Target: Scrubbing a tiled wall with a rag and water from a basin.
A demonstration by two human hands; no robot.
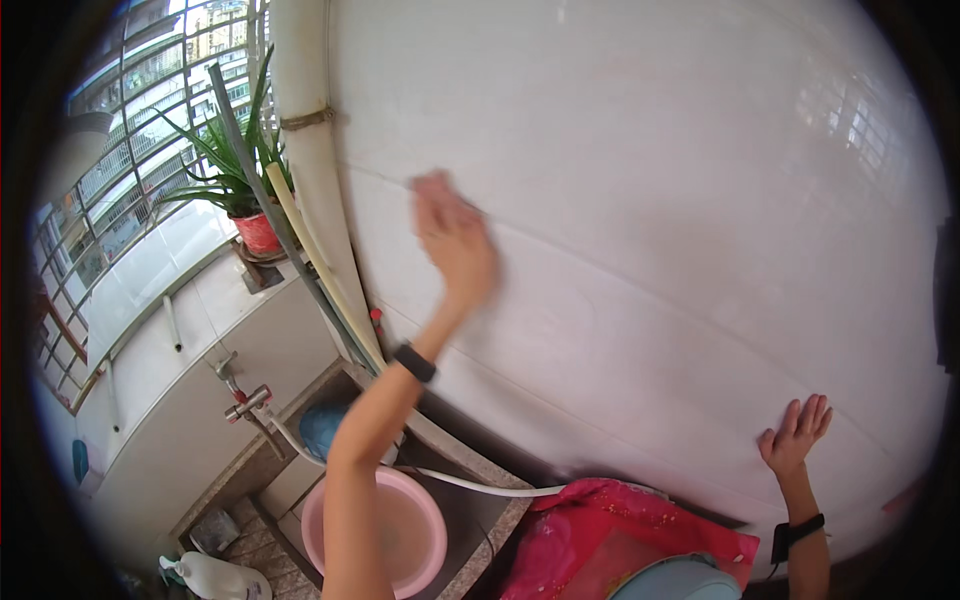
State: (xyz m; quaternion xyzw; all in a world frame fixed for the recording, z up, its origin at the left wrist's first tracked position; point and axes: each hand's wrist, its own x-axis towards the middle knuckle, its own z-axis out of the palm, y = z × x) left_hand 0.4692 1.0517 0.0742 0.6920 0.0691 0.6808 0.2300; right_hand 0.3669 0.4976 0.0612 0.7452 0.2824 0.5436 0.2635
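My left hand (456, 240), blurred, lies against or just over the glossy white tiled wall (600, 262), near a seam between tiles. What it may hold under the palm cannot be made out. Lower on the right, my right hand (796, 435) rests on the same wall with its fingers spread and nothing in it. Both wrists wear dark bands. Below my left forearm a pink basin (439, 536) with cloudy water stands in the stone-edged sink.
A tap (247, 405) with a white hose is left of the basin. Poles (300, 232) lean by a pipe and a potted aloe plant (255, 229). A red patterned cloth (562, 547) and a pale blue rounded object (679, 581) lie below; a white bottle (217, 576) stands lower left.
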